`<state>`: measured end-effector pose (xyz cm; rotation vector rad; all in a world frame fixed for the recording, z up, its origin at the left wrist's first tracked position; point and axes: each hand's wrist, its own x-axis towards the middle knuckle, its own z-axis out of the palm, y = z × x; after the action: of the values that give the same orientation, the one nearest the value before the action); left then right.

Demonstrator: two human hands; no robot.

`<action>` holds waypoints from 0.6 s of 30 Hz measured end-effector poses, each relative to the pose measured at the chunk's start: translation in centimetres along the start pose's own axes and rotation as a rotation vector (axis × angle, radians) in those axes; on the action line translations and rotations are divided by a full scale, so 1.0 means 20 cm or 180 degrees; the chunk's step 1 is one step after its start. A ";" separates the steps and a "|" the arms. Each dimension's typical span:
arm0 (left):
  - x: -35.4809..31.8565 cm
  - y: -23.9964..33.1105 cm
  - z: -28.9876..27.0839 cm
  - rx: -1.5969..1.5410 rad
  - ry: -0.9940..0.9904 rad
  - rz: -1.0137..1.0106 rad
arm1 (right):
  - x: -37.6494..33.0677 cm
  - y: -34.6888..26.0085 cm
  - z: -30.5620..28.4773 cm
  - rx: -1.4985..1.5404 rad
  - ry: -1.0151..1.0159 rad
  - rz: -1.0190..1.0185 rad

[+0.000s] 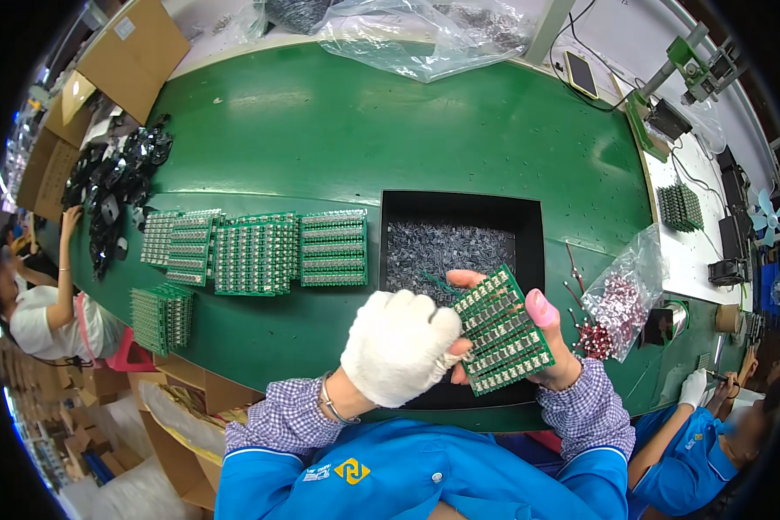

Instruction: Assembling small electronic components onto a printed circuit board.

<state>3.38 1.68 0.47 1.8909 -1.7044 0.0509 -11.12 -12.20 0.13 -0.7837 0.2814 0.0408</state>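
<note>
A green circuit board panel (503, 334), with rows of small metal and dark parts, is held tilted over the near side of a black box. My right hand (556, 342) grips its right side, with a pink cover on the thumb and the fingers behind the board. Against the panel's left edge is my left hand (400, 347), in a white glove with bare fingertips. Its fingers are curled closed, and what they pinch, if anything, is hidden. Beneath the panel, the black box (530, 234) holds many small, thin, clear and dark pieces (442, 251).
Stacks of similar panels (256, 256) line the table on the left, with another stack (160, 319) nearer. Black bagged parts (113, 186) lie at far left. Red-and-white wires in a clear bag (620, 312) lie right. Co-workers sit at both sides. A phone (581, 74) lies back right.
</note>
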 end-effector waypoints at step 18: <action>-0.02 0.01 0.02 -0.0160 -0.0032 -0.0094 | 0.00 -0.01 0.03 -0.0006 0.0405 -0.0129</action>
<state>2.98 1.95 0.10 1.8819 -1.6686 -0.0130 -10.86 -11.90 0.66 -0.7951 0.3859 -0.0470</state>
